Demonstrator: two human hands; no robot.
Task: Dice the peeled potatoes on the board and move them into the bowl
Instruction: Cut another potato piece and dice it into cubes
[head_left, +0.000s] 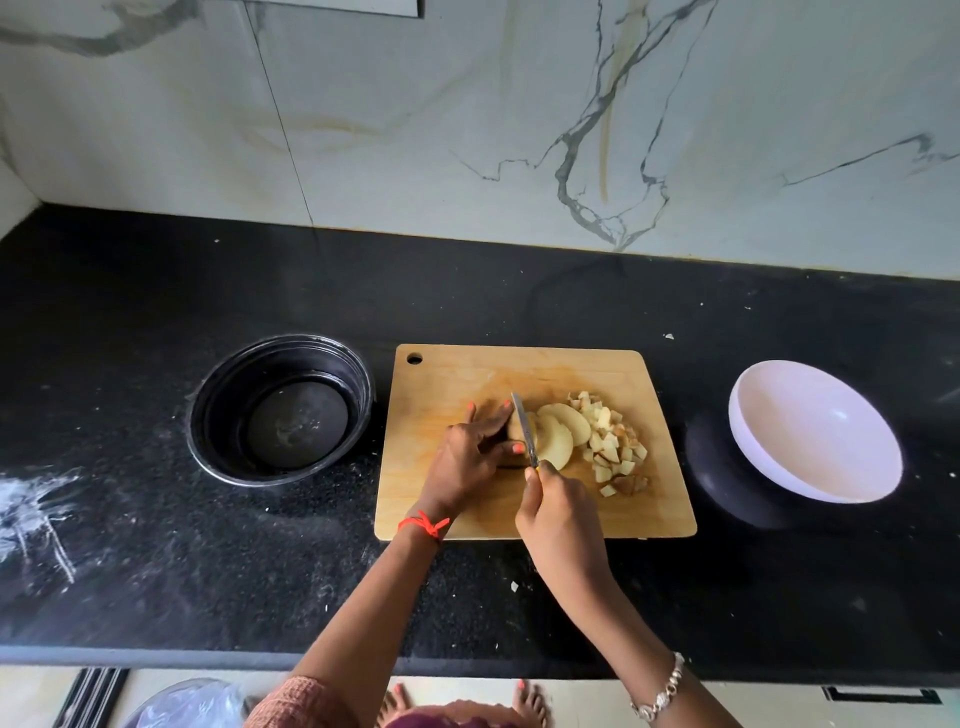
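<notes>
Far left of the hands, well apart from them, a black bowl (281, 410) sits on the dark counter (156, 545), beside the left edge of the wooden cutting board (457, 374). On the board, the left hand (470, 457) is curled around the uncut part of a peeled potato (515, 429), fingertips pressing it down from above and thumb tucked at its near side; a red thread (423, 525) circles that wrist. Just right of those fingers, the knife (524, 428) blade stands in the potato, its handle wrapped in the closed right hand (558, 514), which sits nearer the person than the potato. A silver bracelet (660, 691) hangs on the right wrist. Right of the blade, cut slices (563, 428) lean against one another, and beyond them lies a heap of diced pieces (613, 441), all on the board. Farthest right, off the board and well apart from both hands, the white bowl (810, 431) rests tilted on the counter.
</notes>
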